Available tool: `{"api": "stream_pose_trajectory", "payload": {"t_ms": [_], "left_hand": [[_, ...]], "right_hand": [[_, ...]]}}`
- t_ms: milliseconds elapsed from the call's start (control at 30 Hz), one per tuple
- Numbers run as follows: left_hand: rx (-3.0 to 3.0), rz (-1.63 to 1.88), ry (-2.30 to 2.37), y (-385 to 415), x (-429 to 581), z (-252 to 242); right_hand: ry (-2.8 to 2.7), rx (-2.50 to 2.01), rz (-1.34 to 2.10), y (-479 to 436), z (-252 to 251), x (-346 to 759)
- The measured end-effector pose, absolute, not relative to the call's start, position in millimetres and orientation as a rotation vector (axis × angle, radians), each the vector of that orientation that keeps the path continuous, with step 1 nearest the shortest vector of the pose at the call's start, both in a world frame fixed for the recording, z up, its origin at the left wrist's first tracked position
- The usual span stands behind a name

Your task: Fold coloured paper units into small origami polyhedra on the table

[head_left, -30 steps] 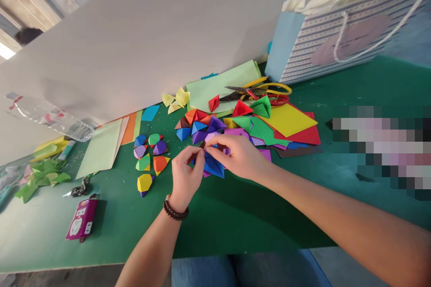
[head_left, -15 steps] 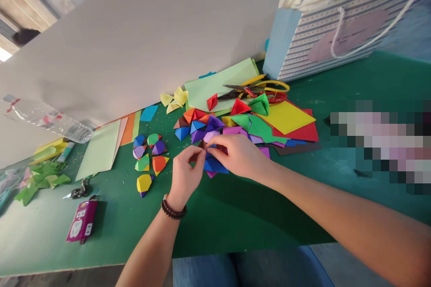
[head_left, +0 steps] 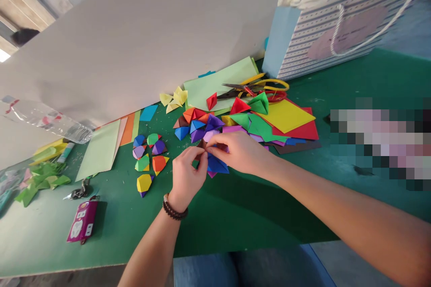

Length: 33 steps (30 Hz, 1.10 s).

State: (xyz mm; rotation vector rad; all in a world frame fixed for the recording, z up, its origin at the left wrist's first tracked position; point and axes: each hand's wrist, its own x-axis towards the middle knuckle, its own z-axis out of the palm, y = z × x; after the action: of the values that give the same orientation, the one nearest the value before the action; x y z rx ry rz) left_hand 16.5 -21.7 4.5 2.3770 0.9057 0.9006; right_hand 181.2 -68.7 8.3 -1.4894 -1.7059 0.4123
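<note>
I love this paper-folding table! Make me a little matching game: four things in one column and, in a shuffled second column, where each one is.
Things:
1. Beaded bracelet
2. Scissors with yellow handles
3. Clear plastic bottle
4. Folded blue paper piece

Places:
A. Lying against the large pale board at the far left
B. Between the left hand and the right hand
C. Around the left wrist
D. Resting partly on the pale green paper sheet

Pairs: 1-C, 2-D, 3-A, 4-B
</note>
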Motion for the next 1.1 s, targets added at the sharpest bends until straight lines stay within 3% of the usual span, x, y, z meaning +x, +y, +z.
{"api": "stream_pose_trajectory", "payload": {"t_ms": [233, 500, 800, 1100], "left_hand": [[2.309, 0.894, 0.912, -21.8, 17.7, 3.8], [2.273, 0.895, 0.920, -22.7, 18.7, 5.5], [2.344, 0.874, 0.952, -22.3, 19.2, 2.6], [2.240, 1.133, 1.067, -17.0, 14.5, 8.1]], "right_hand": [[-1.841, -1.449, 0.196, -69.4, 3.7, 180.3], [-1.793, -1.445, 0.312, -69.4, 5.7, 181.4], [-1.776, -1.460, 0.210, -70.1, 3.7, 174.9], [-1.465, -1.379, 0.712, -68.4, 2.8, 178.1]]}}
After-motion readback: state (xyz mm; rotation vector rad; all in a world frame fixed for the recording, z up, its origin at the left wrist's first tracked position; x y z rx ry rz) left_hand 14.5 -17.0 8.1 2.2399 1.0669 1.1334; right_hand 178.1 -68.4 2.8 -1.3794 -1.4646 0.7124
